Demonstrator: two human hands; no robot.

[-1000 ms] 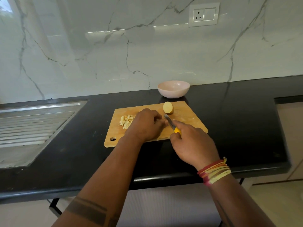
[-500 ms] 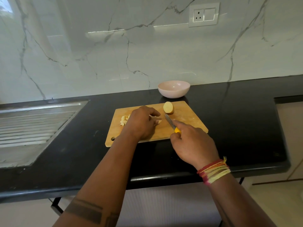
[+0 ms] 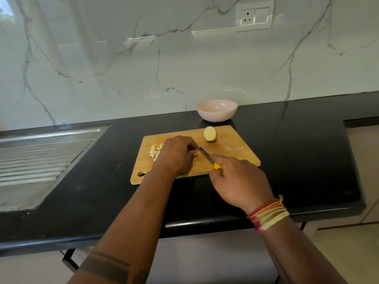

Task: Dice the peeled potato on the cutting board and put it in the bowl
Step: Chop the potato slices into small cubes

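Observation:
A wooden cutting board [image 3: 235, 148] lies on the black counter. My left hand [image 3: 177, 155] presses down on a potato piece [image 3: 196, 151], mostly hidden under its fingers. My right hand [image 3: 239, 181] grips a yellow-handled knife [image 3: 206, 157], its blade against the piece by my left fingertips. A pile of diced potato [image 3: 155, 151] lies left of my left hand. A potato half [image 3: 210, 134] stands at the board's far edge. The pink bowl [image 3: 217, 110] sits empty behind the board.
A steel sink drainboard [image 3: 43, 154] is set into the black counter [image 3: 297, 152] at the left. A marble wall with a socket [image 3: 255, 15] rises behind. The counter's front edge runs under my forearms; a cabinet gap lies at the right.
My left hand shifted slightly left and back along the board, then settled on the piece; the knife blade stays beside its fingertips. The diced pile shows a little more than half a second ago.

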